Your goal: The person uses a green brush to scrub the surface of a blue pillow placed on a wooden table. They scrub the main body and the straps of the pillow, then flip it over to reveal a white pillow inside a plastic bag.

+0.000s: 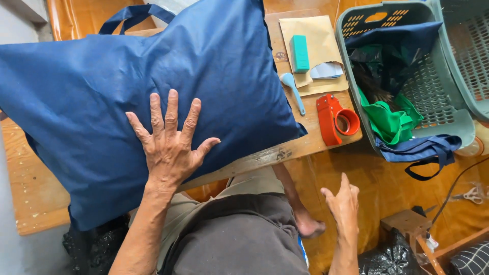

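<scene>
Pressing flat on the navy fabric bag, left hand has its fingers fully spread, palm down, gripping nothing. Bag lies across the wooden table, covers most of the top, lower corner hangs over the near edge, two handles stick out at the far side. Right hand is off the table, in the air over the orange floor, loosely open, index finger extended, holding nothing, well apart from the bag. On the bare right end of the table: brown envelope with a teal block on top and a small pale folded piece beside it, light blue scoop-like tool just beside the bag's edge, red tape dispenser near the table's corner. Green plastic basket sits right of the table, holding more navy fabric and a green fabric bag; another navy bag drapes over its near rim. Scissors on the floor at far right.
</scene>
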